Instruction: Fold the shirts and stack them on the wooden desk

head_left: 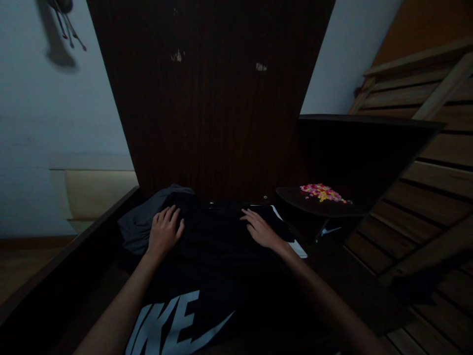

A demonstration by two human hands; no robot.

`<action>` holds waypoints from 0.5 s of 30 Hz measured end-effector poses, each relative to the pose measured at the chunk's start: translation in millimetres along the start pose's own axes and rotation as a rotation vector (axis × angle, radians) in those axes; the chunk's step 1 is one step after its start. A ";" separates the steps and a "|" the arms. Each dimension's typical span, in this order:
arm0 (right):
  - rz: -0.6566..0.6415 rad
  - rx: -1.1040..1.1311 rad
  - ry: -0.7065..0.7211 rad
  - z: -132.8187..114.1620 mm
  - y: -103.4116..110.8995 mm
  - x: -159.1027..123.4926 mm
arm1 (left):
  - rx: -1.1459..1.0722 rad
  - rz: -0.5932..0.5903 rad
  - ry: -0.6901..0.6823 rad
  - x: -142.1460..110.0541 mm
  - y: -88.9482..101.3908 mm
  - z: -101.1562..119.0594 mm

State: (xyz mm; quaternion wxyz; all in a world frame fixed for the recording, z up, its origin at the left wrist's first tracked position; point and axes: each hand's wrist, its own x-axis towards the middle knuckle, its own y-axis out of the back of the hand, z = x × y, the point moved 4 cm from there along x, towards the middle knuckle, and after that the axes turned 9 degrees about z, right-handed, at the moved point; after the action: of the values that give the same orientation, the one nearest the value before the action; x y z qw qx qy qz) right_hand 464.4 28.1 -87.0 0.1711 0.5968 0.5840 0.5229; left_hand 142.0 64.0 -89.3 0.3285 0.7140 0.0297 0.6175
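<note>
A black garment (218, 266) with large white lettering and a swoosh lies spread on the dark surface in front of me. My left hand (165, 229) rests palm down at its far left part, fingers a little apart, beside a bunched grey cloth (138, 222). On the far right part of the black garment lies my right hand (260, 228), fingers stretched out and pointing left. Neither hand grips anything that I can see. White edging (297, 249) shows at the garment's right side. The dim light hides most of the folds.
A tall dark wooden panel (214, 108) stands behind the garment. On a small rounded shelf (291, 197) at the right lies a heap of pink and yellow pieces (323, 192). Wooden slats (439, 177) rise farther right. A raised dark edge (74, 246) runs along the left.
</note>
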 end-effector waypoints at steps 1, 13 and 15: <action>-0.015 -0.010 -0.020 3.6 -4.6 4.8 | 0.009 -0.002 -0.005 0.1 0.2 0.2; 0.141 -0.127 -0.207 51.5 -8.9 47.1 | 0.061 0.005 -0.033 0.5 1.9 2.4; 0.209 -0.042 -0.306 59.6 -7.8 52.4 | 0.048 0.002 -0.022 0.4 1.7 2.1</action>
State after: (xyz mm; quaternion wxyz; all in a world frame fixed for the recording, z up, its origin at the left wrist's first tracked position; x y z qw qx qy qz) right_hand 497.6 100.2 -94.7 0.2149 0.7233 0.4750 0.4529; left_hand 143.5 61.9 -88.1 0.3108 0.7284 0.0403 0.6092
